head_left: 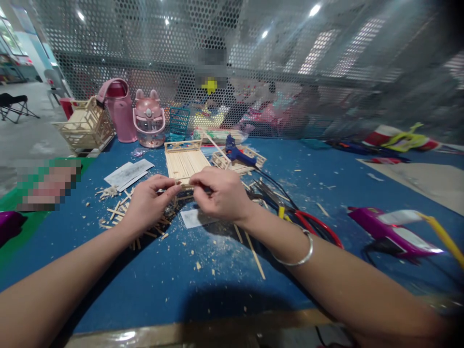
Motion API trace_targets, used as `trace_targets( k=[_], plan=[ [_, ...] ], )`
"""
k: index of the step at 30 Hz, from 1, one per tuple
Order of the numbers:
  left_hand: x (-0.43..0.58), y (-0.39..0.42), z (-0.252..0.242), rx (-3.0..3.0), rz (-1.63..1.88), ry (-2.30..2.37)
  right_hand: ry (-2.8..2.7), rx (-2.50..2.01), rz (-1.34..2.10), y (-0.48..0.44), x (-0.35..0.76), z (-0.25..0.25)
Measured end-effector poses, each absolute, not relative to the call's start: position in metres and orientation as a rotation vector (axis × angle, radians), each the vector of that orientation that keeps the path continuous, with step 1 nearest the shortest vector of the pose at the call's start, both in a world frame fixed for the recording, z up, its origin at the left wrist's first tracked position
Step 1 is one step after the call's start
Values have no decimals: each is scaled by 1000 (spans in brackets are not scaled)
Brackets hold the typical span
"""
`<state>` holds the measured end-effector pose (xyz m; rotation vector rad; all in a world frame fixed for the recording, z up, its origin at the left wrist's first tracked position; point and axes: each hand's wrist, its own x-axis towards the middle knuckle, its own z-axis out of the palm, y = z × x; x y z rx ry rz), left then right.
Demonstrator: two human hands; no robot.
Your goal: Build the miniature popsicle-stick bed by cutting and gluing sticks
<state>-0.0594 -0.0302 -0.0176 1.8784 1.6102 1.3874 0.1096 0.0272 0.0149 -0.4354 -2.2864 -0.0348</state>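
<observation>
A small model of thin wooden sticks (pixel 186 162), with a flat slatted deck and a low railing at its far edge, lies on the blue table. At its near edge my left hand (pixel 150 199) is closed in a pinch of thumb and forefinger. My right hand (pixel 219 194) pinches close beside it, knuckles up, hiding part of the deck. A thin wooden stick (pixel 185 182) runs between the two sets of fingertips; whether it is joined to the deck I cannot tell. Loose cut sticks (pixel 118 212) lie under and around my left hand.
Behind the model a blue glue gun (pixel 239 153) rests on another stick piece (pixel 244 166). Pliers with red handles (pixel 319 227) lie by my right forearm. A purple tool (pixel 395 232) is at right. Bottles (pixel 123 113) and a larger stick model (pixel 85 126) stand at back left, before a perforated metal screen (pixel 250 29).
</observation>
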Motion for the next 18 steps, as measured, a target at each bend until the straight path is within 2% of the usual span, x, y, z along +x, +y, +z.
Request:
trace_targets(
  k=[5, 18],
  plan=[
    [-61, -30, -19, 1896, 1383, 1615, -2350, -691, 2, 19, 104, 6],
    [-61, -32, -14, 1924, 1351, 1613, -2151, -739, 321, 14, 96, -5]
  ],
)
